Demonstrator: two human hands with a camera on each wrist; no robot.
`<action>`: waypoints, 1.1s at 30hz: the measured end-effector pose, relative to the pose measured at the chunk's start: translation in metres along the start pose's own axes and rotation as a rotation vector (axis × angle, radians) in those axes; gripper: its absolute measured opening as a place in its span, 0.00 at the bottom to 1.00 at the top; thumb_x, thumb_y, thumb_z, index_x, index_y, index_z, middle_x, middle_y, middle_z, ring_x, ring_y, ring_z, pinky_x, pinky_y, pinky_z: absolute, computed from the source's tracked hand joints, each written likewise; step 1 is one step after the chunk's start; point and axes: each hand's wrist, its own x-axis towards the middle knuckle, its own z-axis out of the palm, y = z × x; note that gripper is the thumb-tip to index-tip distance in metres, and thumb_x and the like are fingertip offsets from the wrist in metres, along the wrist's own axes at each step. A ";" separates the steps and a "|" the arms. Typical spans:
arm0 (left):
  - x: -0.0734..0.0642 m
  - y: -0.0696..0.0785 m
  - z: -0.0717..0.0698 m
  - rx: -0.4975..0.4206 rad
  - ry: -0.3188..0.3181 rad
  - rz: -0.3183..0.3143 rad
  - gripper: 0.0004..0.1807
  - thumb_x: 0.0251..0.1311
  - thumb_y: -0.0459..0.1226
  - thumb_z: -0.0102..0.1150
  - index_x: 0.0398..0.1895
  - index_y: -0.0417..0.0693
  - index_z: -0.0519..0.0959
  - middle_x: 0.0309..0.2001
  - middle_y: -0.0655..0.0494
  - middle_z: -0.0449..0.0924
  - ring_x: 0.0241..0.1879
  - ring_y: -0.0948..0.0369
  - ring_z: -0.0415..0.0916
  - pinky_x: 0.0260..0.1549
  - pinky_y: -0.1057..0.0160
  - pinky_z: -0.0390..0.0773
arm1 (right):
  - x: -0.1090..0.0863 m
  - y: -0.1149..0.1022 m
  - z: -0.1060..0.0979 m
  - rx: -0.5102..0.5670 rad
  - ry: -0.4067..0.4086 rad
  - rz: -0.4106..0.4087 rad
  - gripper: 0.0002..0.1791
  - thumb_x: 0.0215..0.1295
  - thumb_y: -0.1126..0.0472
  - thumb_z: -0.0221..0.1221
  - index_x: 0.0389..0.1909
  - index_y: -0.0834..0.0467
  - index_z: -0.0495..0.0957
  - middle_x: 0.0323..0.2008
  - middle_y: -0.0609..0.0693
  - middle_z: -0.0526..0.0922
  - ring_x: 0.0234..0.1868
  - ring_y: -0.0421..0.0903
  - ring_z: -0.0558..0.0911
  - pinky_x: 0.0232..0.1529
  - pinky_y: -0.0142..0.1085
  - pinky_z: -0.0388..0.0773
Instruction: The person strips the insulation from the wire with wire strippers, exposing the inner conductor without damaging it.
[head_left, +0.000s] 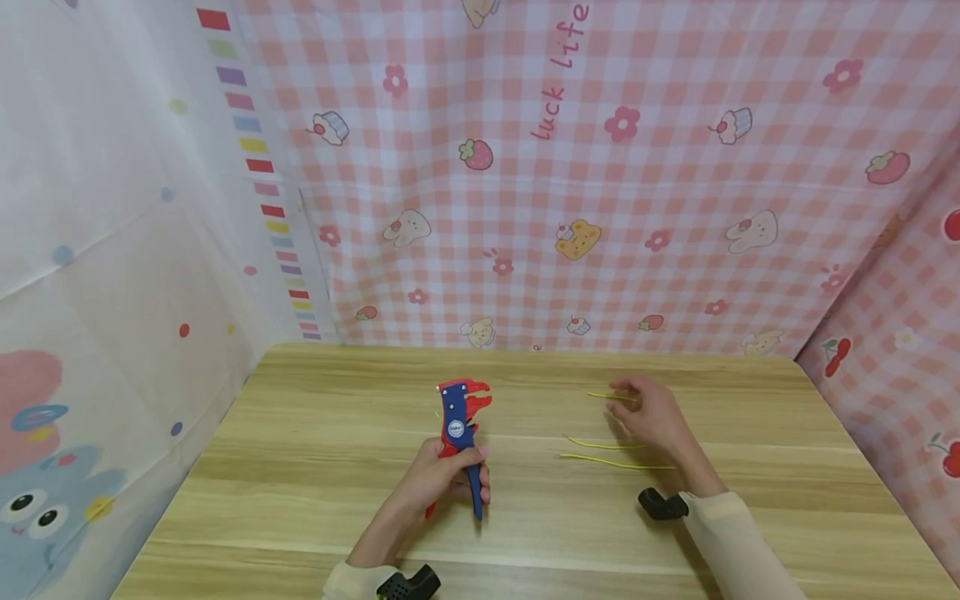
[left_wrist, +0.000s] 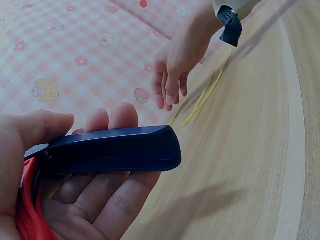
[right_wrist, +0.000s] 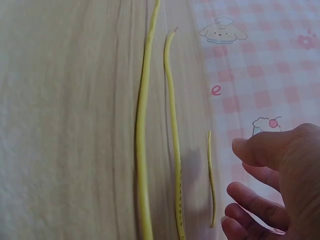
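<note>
My left hand (head_left: 435, 479) grips a blue and red wire stripper (head_left: 453, 408), its red jaws pointing up and to the right. In the left wrist view, fingers curl round its blue handle (left_wrist: 115, 147). My right hand (head_left: 651, 412) hovers over the far wire with fingers loosely bent and nothing between them. Three yellow wires lie on the table: a short far wire (right_wrist: 211, 180) beside that hand, a middle wire (right_wrist: 172, 110) with a bare strand at its tip, and a longer near wire (right_wrist: 142, 125).
The wooden table (head_left: 300, 467) runs back to a pink checked cloth (head_left: 525, 208). A tiny yellow scrap (head_left: 437, 414) lies just left of the stripper. Black wrist devices (head_left: 663, 503) sit at both cuffs.
</note>
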 end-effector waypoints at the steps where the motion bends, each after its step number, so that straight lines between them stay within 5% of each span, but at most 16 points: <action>1: 0.000 0.000 0.000 -0.002 -0.001 -0.001 0.18 0.73 0.37 0.57 0.54 0.30 0.69 0.27 0.53 0.85 0.26 0.57 0.87 0.35 0.55 0.90 | 0.001 0.001 0.000 -0.005 0.004 0.002 0.19 0.68 0.61 0.65 0.57 0.64 0.80 0.54 0.65 0.83 0.50 0.61 0.83 0.50 0.56 0.83; 13: 0.001 -0.001 0.000 -0.007 -0.003 -0.008 0.16 0.73 0.36 0.56 0.53 0.29 0.70 0.27 0.54 0.86 0.26 0.57 0.87 0.36 0.56 0.90 | 0.014 0.009 0.005 0.016 0.003 0.039 0.16 0.67 0.63 0.64 0.53 0.66 0.81 0.51 0.64 0.85 0.55 0.63 0.83 0.58 0.57 0.80; 28: 0.001 -0.004 0.000 -0.004 -0.009 -0.013 0.15 0.73 0.37 0.57 0.51 0.33 0.71 0.27 0.55 0.86 0.26 0.58 0.88 0.35 0.56 0.90 | 0.016 0.016 0.012 -0.024 0.030 -0.005 0.07 0.65 0.66 0.64 0.42 0.64 0.84 0.43 0.62 0.86 0.48 0.61 0.84 0.53 0.57 0.81; 33: 0.002 -0.004 0.001 -0.007 -0.015 -0.021 0.17 0.73 0.37 0.57 0.52 0.30 0.70 0.27 0.54 0.86 0.26 0.57 0.88 0.36 0.56 0.90 | 0.015 0.016 0.013 -0.045 0.039 -0.006 0.02 0.66 0.66 0.64 0.36 0.61 0.84 0.38 0.58 0.86 0.42 0.54 0.82 0.47 0.50 0.79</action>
